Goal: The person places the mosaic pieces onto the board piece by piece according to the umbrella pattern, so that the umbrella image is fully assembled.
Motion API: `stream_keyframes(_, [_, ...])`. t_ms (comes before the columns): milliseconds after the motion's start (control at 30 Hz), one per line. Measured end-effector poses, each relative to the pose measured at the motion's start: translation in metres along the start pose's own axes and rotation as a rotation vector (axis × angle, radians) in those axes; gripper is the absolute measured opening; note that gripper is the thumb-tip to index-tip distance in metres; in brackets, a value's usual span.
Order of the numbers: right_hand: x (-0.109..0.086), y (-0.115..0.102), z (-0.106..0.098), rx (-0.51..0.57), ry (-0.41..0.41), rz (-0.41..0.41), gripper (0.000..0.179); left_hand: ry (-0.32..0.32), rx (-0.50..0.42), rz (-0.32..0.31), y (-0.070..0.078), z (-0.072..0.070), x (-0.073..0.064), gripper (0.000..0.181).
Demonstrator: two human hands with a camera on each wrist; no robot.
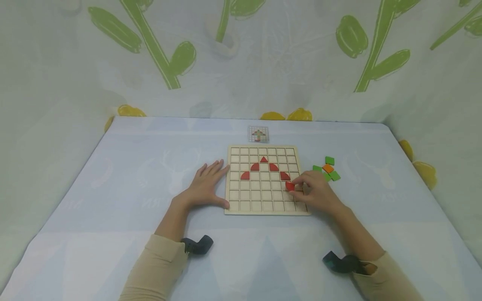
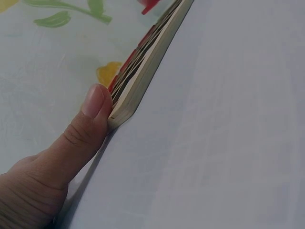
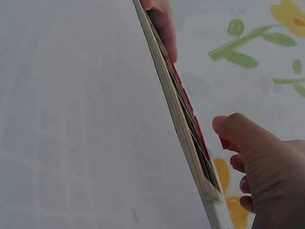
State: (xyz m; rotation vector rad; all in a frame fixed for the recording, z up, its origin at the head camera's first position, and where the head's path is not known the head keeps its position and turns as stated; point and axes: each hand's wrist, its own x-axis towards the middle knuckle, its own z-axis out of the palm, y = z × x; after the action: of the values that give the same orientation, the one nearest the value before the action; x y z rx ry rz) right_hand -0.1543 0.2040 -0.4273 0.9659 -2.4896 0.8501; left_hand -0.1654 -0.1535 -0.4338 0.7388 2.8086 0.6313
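A square wooden grid board lies on the table, with a red triangle and several red quarter-round tiles set in its cells in a peaked shape. My left hand rests at the board's left side, fingers spread, with the thumb against the near corner. Over the right part of the board, my right hand pinches a red quarter-round tile between thumb and fingers. In the right wrist view this red tile shows beside the thumb, above the board.
Behind the board lies a small pattern card with a picture of a grid figure. Green tiles and an orange tile lie loose right of the board, partly behind my right hand. A patterned curtain rises behind the table.
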Motion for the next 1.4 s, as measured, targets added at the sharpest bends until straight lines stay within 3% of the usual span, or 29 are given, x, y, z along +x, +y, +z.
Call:
stream_keyframes(300, [0.007,-0.011,0.008,0.013,-0.045,0.007,0.027,0.005,0.002,0.005,0.000,0.000,-0.001,0.121])
stream_keyframes(600, [0.017,-0.019,0.018,0.051,-0.049,-0.094,0.025,0.002,-0.011,0.008,0.002,-0.002,-0.001,0.121])
stream_keyframes(1133, [0.023,-0.040,0.032,0.044,-0.159,-0.057,0.021,-0.003,-0.004,-0.001,0.000,-0.001,0.000,0.121])
stream_keyframes(1400, [0.023,-0.047,0.039,0.084,-0.198,-0.101,0.017,0.000,0.004,-0.001,0.000,0.000,0.001,0.121])
